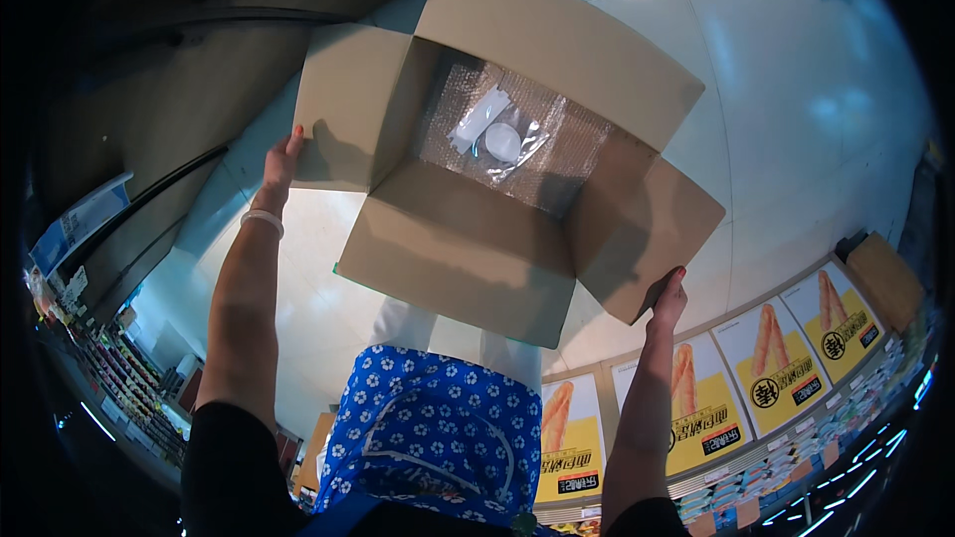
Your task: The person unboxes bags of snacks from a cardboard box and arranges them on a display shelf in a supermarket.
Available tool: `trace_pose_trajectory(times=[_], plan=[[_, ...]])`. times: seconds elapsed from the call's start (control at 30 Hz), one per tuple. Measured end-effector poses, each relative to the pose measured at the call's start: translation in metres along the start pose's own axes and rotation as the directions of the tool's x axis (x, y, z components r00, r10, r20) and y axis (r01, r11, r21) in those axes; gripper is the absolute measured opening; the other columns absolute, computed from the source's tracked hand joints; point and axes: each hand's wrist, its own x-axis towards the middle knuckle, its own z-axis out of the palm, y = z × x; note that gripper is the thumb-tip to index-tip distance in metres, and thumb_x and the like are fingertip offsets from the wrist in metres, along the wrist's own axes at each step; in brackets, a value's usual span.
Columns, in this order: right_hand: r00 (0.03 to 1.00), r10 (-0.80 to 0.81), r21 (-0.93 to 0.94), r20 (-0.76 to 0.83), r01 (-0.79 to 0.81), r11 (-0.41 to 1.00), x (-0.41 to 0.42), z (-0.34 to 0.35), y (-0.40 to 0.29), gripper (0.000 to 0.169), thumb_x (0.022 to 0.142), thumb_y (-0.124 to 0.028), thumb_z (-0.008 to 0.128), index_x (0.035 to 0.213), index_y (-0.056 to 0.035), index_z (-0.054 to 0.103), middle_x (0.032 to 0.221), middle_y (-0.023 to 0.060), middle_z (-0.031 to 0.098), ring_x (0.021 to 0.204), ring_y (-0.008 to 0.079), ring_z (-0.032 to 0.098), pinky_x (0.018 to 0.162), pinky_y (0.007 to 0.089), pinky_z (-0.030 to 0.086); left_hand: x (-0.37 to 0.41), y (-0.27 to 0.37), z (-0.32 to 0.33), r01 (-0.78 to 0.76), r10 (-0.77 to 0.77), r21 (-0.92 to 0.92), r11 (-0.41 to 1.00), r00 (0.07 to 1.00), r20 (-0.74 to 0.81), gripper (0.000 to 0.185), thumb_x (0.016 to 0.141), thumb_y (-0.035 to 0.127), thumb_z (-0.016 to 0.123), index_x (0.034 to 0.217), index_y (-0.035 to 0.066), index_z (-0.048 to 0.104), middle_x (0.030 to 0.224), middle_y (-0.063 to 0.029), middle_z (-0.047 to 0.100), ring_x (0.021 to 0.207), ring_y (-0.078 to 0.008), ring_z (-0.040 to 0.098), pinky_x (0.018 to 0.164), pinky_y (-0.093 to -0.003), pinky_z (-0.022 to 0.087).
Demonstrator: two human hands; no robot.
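Note:
A cardboard box [492, 231] hangs before me with its flaps spread outward. My left hand [282, 164] grips the edge of its left flap [347, 104]. On the other side, my right hand [669, 300] holds the lower edge of the right flap [649, 239]. Bubble wrap [578, 156] lies across the bottom inside. On top of it rests a clear plastic bag [531, 136] with a round white piece [503, 142]. A flat white strip with notched ends [479, 119] lies beside the round piece; whether it is inside the bag I cannot tell.
Pale floor tiles [791, 127] stretch below and beyond the box. To the right runs a shelf unit with bread posters [772, 369] and packaged goods [791, 473]. Stocked shelves [127, 380] stand far left, near a blue sign [82, 224]. I wear a blue flowered apron [440, 418].

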Motion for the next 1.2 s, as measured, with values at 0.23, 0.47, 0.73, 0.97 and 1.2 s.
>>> trace_pose_trajectory(times=[0.23, 0.47, 0.73, 0.97, 1.2], plan=[[0.515, -0.566, -0.333, 0.643, 0.854, 0.399, -0.092, 0.092, -0.036, 0.044, 0.091, -0.012, 0.056, 0.135, -0.0117, 0.055, 0.143, 0.0147, 0.049, 0.133, 0.0395, 0.044, 0.107, 0.0483, 0.039, -0.115, 0.08, 0.082, -0.772, 0.294, 0.384, 0.506, 0.573, 0.765, 0.048, 0.092, 0.005, 0.055, 0.14, 0.011, 0.05, 0.149, -0.0099, 0.044, 0.139, -0.0296, 0.039, 0.114, -0.0377, 0.035], [0.423, -0.116, -0.401, 0.899, 0.684, -0.609, -0.033, 0.118, -0.032, 0.074, 0.089, -0.026, 0.06, 0.154, -0.0181, 0.026, 0.163, 0.0068, 0.01, 0.15, 0.0335, 0.007, 0.12, 0.0531, 0.01, -0.066, 0.031, 0.106, -0.459, -0.326, -0.094, -0.884, 0.459, 0.827, 0.061, 0.097, 0.024, 0.045, 0.153, 0.012, 0.024, 0.164, -0.0021, 0.009, 0.151, -0.0238, 0.009, 0.123, -0.0401, 0.015], [0.388, 0.026, -0.367, 0.921, 0.889, -0.274, -0.038, 0.1, -0.051, 0.108, 0.068, -0.047, 0.08, 0.152, -0.0072, 0.025, 0.16, 0.0147, 0.018, 0.149, 0.0339, 0.014, 0.122, 0.0495, 0.013, -0.066, 0.013, 0.085, -0.917, -0.082, 0.387, -0.096, 0.394, 0.915, 0.064, 0.094, 0.016, 0.052, 0.152, 0.012, 0.026, 0.162, -0.0031, 0.018, 0.148, -0.022, 0.02, 0.122, -0.0363, 0.02], [0.668, -0.019, -0.522, 0.744, 0.599, 0.607, 0.007, 0.043, -0.038, 0.054, 0.084, -0.01, 0.072, 0.133, -0.0005, 0.053, 0.126, 0.0157, 0.062, 0.11, 0.0291, 0.064, 0.098, 0.0337, 0.05, -0.058, 0.009, 0.115, -0.016, -0.061, 0.229, 0.973, 0.944, 0.324, 0.085, 0.077, 0.024, 0.083, 0.143, 0.002, 0.034, 0.112, -0.0183, 0.061, 0.11, -0.0254, 0.059, 0.093, -0.0361, 0.051], [0.859, -0.494, -0.115, 0.133, 0.509, 0.853, 0.103, 0.055, -0.167, 0.062, 0.098, -0.021, 0.06, 0.149, -0.0006, 0.033, 0.122, 0.0107, 0.06, 0.097, 0.0151, 0.059, 0.084, 0.0304, 0.05, -0.036, -0.036, 0.183, 0.387, -0.373, 0.083, 0.918, 0.916, -0.15, 0.091, 0.073, 0.041, 0.083, 0.144, 0.005, 0.037, 0.127, -0.0203, 0.059, 0.116, -0.0309, 0.06, 0.1, -0.0411, 0.047]])
